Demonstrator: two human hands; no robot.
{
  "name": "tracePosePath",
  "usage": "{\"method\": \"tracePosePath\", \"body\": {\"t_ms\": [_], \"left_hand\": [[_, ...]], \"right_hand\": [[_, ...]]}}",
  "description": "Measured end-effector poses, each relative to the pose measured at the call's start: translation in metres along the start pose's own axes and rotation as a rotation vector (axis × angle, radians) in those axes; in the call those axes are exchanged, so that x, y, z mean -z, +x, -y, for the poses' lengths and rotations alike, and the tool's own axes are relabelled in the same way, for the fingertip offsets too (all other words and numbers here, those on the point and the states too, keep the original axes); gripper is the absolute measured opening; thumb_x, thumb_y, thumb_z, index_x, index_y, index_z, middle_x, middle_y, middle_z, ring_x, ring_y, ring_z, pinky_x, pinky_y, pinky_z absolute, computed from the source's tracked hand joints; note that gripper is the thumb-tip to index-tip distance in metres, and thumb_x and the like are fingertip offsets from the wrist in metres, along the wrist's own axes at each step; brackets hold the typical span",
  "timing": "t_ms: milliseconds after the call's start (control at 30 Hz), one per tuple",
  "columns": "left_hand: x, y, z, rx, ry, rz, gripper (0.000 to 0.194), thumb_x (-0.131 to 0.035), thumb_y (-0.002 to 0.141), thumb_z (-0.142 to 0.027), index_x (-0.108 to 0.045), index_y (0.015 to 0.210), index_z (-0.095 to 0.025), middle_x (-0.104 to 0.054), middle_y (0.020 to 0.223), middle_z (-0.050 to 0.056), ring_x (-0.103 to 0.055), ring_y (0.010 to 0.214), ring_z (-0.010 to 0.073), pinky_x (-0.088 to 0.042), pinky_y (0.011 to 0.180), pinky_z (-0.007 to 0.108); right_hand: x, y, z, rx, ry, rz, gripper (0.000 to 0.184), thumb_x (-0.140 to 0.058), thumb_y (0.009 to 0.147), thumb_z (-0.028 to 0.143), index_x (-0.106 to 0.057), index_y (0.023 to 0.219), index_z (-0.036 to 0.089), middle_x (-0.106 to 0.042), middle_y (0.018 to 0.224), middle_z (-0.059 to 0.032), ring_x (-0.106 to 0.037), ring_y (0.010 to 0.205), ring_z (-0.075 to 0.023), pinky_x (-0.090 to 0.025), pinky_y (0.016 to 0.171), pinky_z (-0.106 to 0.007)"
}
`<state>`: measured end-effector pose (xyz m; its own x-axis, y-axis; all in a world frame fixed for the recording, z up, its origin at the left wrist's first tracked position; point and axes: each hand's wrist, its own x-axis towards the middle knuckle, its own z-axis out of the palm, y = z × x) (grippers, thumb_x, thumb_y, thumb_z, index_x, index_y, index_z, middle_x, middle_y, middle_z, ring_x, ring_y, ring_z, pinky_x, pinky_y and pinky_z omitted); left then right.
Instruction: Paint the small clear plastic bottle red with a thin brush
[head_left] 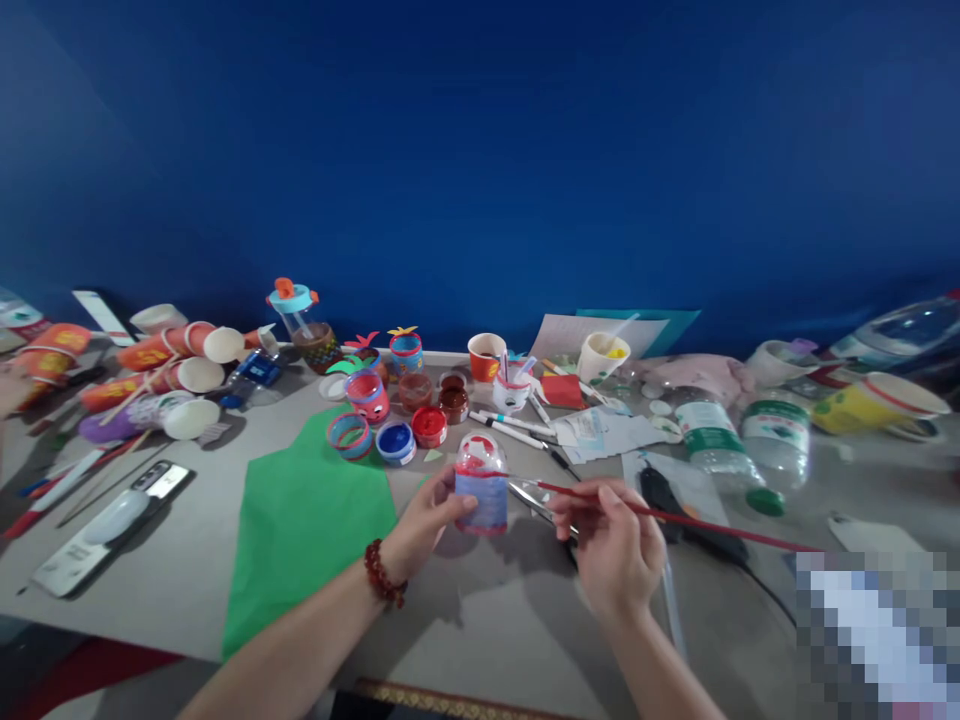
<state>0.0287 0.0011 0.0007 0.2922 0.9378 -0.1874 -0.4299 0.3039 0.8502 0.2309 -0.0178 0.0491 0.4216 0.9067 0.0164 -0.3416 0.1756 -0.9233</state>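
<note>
My left hand [427,520] is closed on a cut plastic bottle end [481,500], its side painted blue with red bands and red spots on its clear domed top. In my right hand [619,545] is a long red paintbrush [697,522], held like a pen. The brush tip reaches the upper red band of the bottle piece; whether it presses on it I cannot tell. Beyond the piece stand open pots of red paint [429,427], blue paint [395,441] and brown paint [454,398].
Green paper [307,530] lies left of my left forearm. Painted cups [367,397] with paper leaves stand behind the paints. Scissors [532,500] and a black glue gun [660,495] with a cord lie around my right hand. Clear bottles [716,435] are at right, a phone [112,530] at left.
</note>
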Motion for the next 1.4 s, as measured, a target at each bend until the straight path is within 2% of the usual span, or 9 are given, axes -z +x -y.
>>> {"method": "tracePosePath", "body": {"t_ms": [200,300,467,767,1000,1167,1400], "left_hand": [[-0.0002,0.0001,-0.0008,0.013,0.008,0.015,0.063,-0.094,0.065,-0.049,-0.074,0.115,-0.017,-0.076,0.107,0.012,-0.071,0.092,0.0263,-0.061,0.075,0.036],[0.0010,0.0002,0.0003,0.005,0.018,-0.003,0.062,-0.094,0.066,-0.049,-0.074,0.115,-0.017,-0.076,0.108,0.012,-0.070,0.095,0.0264,-0.059,0.077,0.034],[0.0011,0.0004,0.0010,0.001,0.004,0.007,0.062,-0.094,0.065,-0.049,-0.074,0.115,-0.017,-0.077,0.108,0.011,-0.070,0.094,0.0258,-0.057,0.078,0.033],[0.0009,0.0000,0.0009,0.007,0.007,-0.008,0.061,-0.095,0.065,-0.049,-0.075,0.114,-0.017,-0.077,0.107,0.011,-0.071,0.095,0.0260,-0.057,0.079,0.033],[0.0037,0.0001,0.0022,-0.001,0.002,-0.014,0.060,-0.095,0.065,-0.048,-0.075,0.113,-0.017,-0.077,0.106,0.010,-0.069,0.094,0.0245,-0.056,0.077,0.030],[0.0009,0.0003,0.0001,0.010,0.001,0.006,0.061,-0.094,0.066,-0.048,-0.075,0.115,-0.017,-0.077,0.106,0.011,-0.070,0.093,0.0254,-0.057,0.079,0.034],[0.0015,0.0008,0.0025,-0.008,0.003,-0.019,0.059,-0.094,0.066,-0.048,-0.076,0.113,-0.017,-0.078,0.105,0.011,-0.070,0.094,0.0256,-0.057,0.081,0.034]], "right_hand": [[-0.0018,-0.0023,-0.0012,-0.026,0.015,0.003,0.028,-0.073,0.077,0.045,-0.068,0.068,0.020,-0.073,0.052,-0.0078,-0.062,0.037,-0.0194,-0.045,0.036,-0.025],[-0.0010,-0.0013,-0.0033,-0.029,0.009,0.019,0.027,-0.073,0.077,0.045,-0.069,0.070,0.019,-0.075,0.055,-0.0088,-0.064,0.039,-0.0205,-0.047,0.036,-0.026],[0.0022,0.0018,-0.0011,-0.014,0.020,-0.034,0.027,-0.073,0.077,0.043,-0.068,0.067,0.020,-0.072,0.050,-0.0070,-0.060,0.035,-0.0179,-0.045,0.035,-0.025],[-0.0010,-0.0016,-0.0023,-0.022,0.026,0.023,0.026,-0.074,0.079,0.043,-0.070,0.069,0.019,-0.075,0.054,-0.0080,-0.064,0.038,-0.0198,-0.047,0.035,-0.025],[0.0060,0.0022,-0.0034,-0.015,0.042,-0.024,0.024,-0.071,0.080,0.040,-0.070,0.068,0.020,-0.072,0.052,-0.0065,-0.060,0.038,-0.0180,-0.045,0.037,-0.026],[0.0003,-0.0009,-0.0012,-0.036,0.019,0.022,0.027,-0.074,0.078,0.044,-0.069,0.069,0.019,-0.074,0.054,-0.0082,-0.063,0.039,-0.0203,-0.046,0.037,-0.027],[0.0035,0.0024,-0.0009,-0.013,0.025,-0.013,0.025,-0.071,0.079,0.042,-0.069,0.068,0.020,-0.072,0.052,-0.0066,-0.060,0.037,-0.0181,-0.046,0.038,-0.026]]}}
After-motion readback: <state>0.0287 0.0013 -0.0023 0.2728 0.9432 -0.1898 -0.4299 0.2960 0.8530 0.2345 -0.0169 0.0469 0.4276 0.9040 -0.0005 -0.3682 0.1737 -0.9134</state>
